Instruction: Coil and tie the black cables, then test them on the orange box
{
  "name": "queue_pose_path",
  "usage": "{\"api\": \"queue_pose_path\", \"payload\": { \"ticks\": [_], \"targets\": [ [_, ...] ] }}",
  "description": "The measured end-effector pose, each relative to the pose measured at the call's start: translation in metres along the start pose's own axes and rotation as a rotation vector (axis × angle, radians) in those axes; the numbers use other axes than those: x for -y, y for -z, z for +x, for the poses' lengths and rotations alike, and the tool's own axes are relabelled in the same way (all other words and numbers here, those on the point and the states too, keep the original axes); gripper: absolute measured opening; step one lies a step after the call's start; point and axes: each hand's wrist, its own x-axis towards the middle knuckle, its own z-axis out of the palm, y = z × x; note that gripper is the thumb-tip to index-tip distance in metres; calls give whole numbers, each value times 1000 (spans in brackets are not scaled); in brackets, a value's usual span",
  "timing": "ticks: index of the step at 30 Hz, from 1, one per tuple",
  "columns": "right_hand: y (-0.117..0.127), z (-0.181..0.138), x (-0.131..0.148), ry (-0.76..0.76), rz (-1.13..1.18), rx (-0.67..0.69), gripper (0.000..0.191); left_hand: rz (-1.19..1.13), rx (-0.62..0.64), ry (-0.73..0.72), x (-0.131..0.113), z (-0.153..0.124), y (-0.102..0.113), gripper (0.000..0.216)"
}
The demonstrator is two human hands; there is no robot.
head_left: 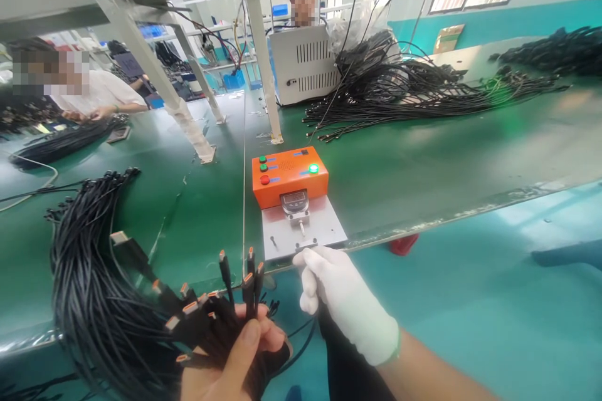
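Observation:
My bare left hand (244,351) is closed round a bunch of black USB-C cables (207,326), their orange-tipped plugs fanned upward. My right hand (345,297), in a white glove, has its fingers curled together at the table's front edge. A black cable (308,341) runs up to the underside of the glove; its plug is hidden by the fingers. Just beyond the fingertips lies a metal plate (324,225) carrying a small digital gauge (295,202). Behind it stands an orange box (290,177) with green and red buttons and one lit green light.
A thick bundle of black cables (94,263) drapes over the table edge at left. More cables (399,91) are heaped at the back right beside a grey metal case (305,66). White shelf posts (261,44) rise from the green table (390,169). Two people sit across.

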Motion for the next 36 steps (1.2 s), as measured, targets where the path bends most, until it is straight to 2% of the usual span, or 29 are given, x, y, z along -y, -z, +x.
{"api": "queue_pose_path", "payload": {
  "ticks": [5, 7, 9, 11, 13, 14, 15, 17, 19, 20, 21, 25, 27, 30, 36],
  "targets": [
    [1, -11, 2, 11, -80, 44, 27, 81, 43, -37, -1, -3, 1, 33],
    [5, -20, 1, -13, -195, 61, 29, 123, 78, -34, -2, -5, 1, 31],
    [12, -30, 1, 12, -412, -30, 31, 180, 109, -35, -2, -7, 1, 28],
    [19, -39, 0, 203, -679, -276, 33, 246, 129, -65, -3, -9, -1, 26],
    [21, -46, 2, 482, -850, -505, 39, 304, 134, -104, -2, -12, -2, 24],
    [19, -49, 4, 591, -866, -531, 42, 319, 133, -122, -2, -13, -2, 23],
    [15, -52, 6, 647, -847, -487, 42, 329, 138, -139, 0, -14, -2, 22],
    [2, -56, 9, 603, -737, -261, 35, 344, 154, -161, 3, -15, -2, 21],
    [-13, -59, 10, 435, -551, -45, 25, 336, 160, -175, 7, -16, -3, 21],
    [-19, -59, 10, 353, -459, 16, 21, 320, 148, -182, 9, -16, -3, 22],
    [-24, -58, 9, 297, -380, 27, 18, 298, 127, -189, 10, -15, -3, 22],
    [-24, -44, -3, 248, -169, -128, 27, 191, 12, -203, 7, -11, 0, 27],
    [-14, -32, -10, 219, -36, -92, 29, 126, 0, -190, 2, -9, 3, 29],
    [-1, -17, -17, 124, 139, 38, 29, 48, 27, -139, -2, -8, 5, 32],
    [5, -7, -15, 46, 137, 53, 29, 39, 18, -90, -2, -8, 1, 33]
  ]
}}
